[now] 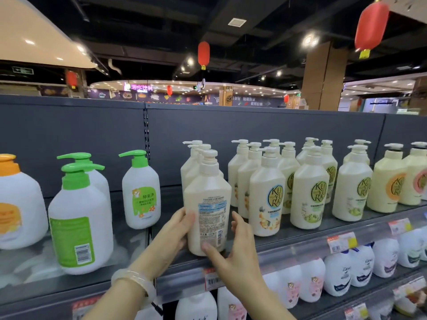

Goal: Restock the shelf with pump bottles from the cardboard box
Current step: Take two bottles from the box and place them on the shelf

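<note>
Cream plastic is what we are handling in the head view: a cream pump bottle (208, 204) standing at the front edge of the grey shelf (288, 241), its back label turned towards us. We are holding it with both hands. Our left hand (175, 229) is wrapping its fingers around the bottle's left side, and our right hand (233, 248) is cupping the right side with the thumb pressing low on the label. A pale bangle (136, 285) is sitting on our left wrist.

Behind this bottle, more of the same kind are standing in a column, and further cream bottles (307, 185) are lining up in rows to its right, labels facing out. Green-capped bottles (78, 215) are standing to the left.

We are judging the restocking to be well along, since this section is looking nearly full. The bottle in hand seems to need turning so that its front label faces out. The cardboard box is not showing here, so we cannot tell how many bottles are left.
</note>
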Demonstrator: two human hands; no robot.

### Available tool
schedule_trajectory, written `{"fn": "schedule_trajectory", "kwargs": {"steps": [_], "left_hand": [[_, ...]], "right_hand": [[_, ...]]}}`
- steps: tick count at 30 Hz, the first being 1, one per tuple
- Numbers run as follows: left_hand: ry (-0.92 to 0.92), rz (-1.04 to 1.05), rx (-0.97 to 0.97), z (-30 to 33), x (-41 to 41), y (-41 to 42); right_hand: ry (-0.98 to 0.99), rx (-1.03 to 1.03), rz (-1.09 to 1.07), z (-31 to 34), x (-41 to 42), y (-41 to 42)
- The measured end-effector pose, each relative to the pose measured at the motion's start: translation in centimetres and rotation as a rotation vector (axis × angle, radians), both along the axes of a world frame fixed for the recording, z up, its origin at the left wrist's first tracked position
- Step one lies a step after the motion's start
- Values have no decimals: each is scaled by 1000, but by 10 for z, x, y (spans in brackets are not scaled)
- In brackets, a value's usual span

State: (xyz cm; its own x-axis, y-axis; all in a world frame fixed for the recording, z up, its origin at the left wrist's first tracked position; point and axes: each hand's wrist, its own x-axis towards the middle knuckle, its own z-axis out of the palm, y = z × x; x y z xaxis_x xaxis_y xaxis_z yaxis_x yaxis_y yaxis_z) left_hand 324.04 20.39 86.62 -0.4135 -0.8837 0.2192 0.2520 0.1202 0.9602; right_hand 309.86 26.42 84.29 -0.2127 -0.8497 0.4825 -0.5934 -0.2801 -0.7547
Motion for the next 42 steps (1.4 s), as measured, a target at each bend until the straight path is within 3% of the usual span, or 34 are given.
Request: {"fn": "schedule_trajectory", "kwargs": {"steps": [6, 10, 12, 15, 20, 22, 27, 33, 36, 42], "left_hand": [[47, 14, 89, 5, -3, 17], [68, 267, 52, 3, -5, 17], [8, 442, 16, 3, -1, 12], [-185, 519, -90, 2, 7, -2], [-182, 198, -48, 10, 7, -13], [-271, 77, -56, 10, 0, -10], [-445, 69, -143, 15, -6, -12], [-487, 125, -160, 14, 1, -15], [-477, 134, -178, 11, -5, -13], [-524, 499, -214, -5, -29, 1]], "right_hand": [[-110, -8, -34, 0, 27, -9], [-157, 60, 24, 5, 26, -13], [-174, 78, 81, 9, 19, -18], [-116, 134, 162, 16, 4, -26], [-109, 313, 435, 39, -28, -33], [-153, 363, 487, 39, -35, -34], [-68, 273, 251, 21, -31, -32], [-166, 469, 439, 33, -56, -35], [-92, 461, 374, 32, -58, -36], [-162, 183, 211, 17, -29, -26]]}}
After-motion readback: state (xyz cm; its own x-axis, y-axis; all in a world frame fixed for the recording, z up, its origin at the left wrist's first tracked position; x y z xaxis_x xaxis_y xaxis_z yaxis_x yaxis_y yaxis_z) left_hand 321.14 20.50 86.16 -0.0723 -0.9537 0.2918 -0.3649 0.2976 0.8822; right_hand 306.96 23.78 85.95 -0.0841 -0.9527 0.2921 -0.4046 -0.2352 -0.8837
